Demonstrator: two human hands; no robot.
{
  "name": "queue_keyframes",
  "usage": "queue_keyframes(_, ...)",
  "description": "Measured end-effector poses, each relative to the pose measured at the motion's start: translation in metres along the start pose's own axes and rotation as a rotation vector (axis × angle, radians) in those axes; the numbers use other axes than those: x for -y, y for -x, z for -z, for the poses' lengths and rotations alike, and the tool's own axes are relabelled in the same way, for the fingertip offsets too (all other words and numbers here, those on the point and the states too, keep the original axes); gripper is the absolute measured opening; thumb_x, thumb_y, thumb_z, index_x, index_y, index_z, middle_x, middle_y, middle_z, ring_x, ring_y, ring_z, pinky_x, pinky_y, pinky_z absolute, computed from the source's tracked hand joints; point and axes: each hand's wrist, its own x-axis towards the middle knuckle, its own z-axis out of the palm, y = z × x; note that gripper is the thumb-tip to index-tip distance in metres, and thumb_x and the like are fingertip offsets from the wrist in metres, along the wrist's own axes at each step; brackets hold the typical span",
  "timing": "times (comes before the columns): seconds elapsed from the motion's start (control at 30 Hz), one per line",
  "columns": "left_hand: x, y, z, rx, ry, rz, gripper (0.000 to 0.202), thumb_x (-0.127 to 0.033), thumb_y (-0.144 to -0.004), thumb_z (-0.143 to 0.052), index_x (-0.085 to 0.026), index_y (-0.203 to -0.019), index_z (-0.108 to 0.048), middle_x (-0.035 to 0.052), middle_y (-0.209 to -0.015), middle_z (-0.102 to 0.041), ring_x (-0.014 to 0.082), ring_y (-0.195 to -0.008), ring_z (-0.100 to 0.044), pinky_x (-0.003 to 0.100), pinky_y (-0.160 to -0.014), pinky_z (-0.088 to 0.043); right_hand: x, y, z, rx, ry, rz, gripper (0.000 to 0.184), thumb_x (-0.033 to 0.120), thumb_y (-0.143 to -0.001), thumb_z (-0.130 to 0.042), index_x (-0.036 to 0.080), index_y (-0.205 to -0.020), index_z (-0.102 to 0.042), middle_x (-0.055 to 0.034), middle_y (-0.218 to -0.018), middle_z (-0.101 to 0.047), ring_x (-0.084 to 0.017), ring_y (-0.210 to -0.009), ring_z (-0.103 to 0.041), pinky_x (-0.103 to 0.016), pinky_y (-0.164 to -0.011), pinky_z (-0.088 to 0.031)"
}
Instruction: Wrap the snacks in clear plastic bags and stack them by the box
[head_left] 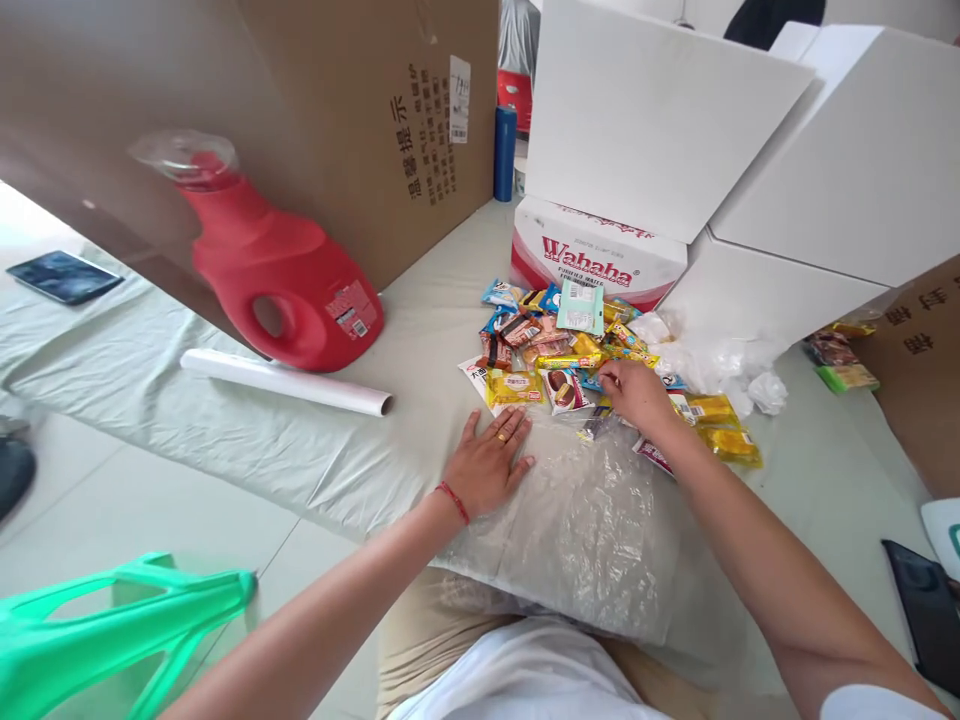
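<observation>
Wrapped snacks (pixel 517 330) lie in a heap in front of me, in yellow, brown, blue and white packets. My left hand (pixel 487 460) lies flat with its fingers spread, its fingertips close to a yellow snack packet (pixel 514 387). My right hand (pixel 634 395) is at the right side of the heap, its fingers pinched together among the packets; what they hold, if anything, is hidden. A clear plastic bag (pixel 592 520) lies flat between my forearms. A snack packet with a round cake picture (pixel 566 391) sits between my hands.
A Wahaba-like lettered carton (pixel 600 250) stands behind the heap, with white boxes (pixel 817 160) above and beside it. Crumpled clear plastic (pixel 720 360) lies right. At left are a red detergent bottle (pixel 300 280), a white roll (pixel 285 383), a large brown carton (pixel 337 130) and a green stool (pixel 127 610).
</observation>
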Motion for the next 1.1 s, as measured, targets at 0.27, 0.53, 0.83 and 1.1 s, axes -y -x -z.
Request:
queue_keyframes(0.27,0.003,0.002,-0.001,0.032,-0.016,-0.003,0.061,-0.052,-0.106,-0.028,-0.024,-0.159,-0.036,0.0079,-0.167,-0.033,0.0258,-0.155,-0.032,0.061,-0.128,-0.011,0.011,-0.114,-0.014,-0.064,0.108,0.101,0.079,0.025,-0.084,-0.070,0.003,-0.154,-0.040,-0.0235,-0.163,-0.035,-0.039,-0.148,-0.030,-0.049,-0.122,-0.025)
queue_keyframes(0.53,0.001,0.001,0.001,0.020,0.003,0.004,0.061,-0.052,-0.106,-0.027,-0.023,-0.158,-0.037,0.0076,-0.166,-0.034,0.0254,-0.154,-0.032,0.061,-0.128,-0.012,0.008,-0.078,0.009,-0.253,-0.103,-0.029,0.037,0.022,-0.103,-0.039,0.010,-0.130,-0.061,-0.0159,-0.121,-0.070,-0.024,-0.107,-0.061,-0.037,-0.096,-0.046)
queue_keyframes(0.83,0.002,0.000,0.001,0.010,0.003,0.002,0.059,-0.050,-0.107,-0.026,-0.023,-0.157,-0.039,0.0072,-0.167,-0.033,0.0260,-0.155,-0.031,0.061,-0.128,-0.011,0.022,0.120,0.013,0.008,-1.197,-0.579,0.040,0.055,-0.074,-0.082,0.020,-0.082,-0.064,0.0015,-0.071,-0.064,-0.015,-0.062,-0.059,-0.029,-0.061,-0.051)
queue_keyframes(1.1,0.001,-0.001,0.001,0.043,-0.036,0.005,0.058,-0.046,-0.107,-0.024,-0.022,-0.158,-0.037,0.0078,-0.168,-0.030,0.0268,-0.155,-0.030,0.064,-0.126,-0.013,0.048,0.163,-0.017,-0.162,-0.554,-0.408,0.037,0.048,-0.092,-0.062,0.019,-0.114,-0.069,-0.0092,-0.108,-0.071,-0.016,-0.064,-0.058,-0.036,-0.068,-0.054)
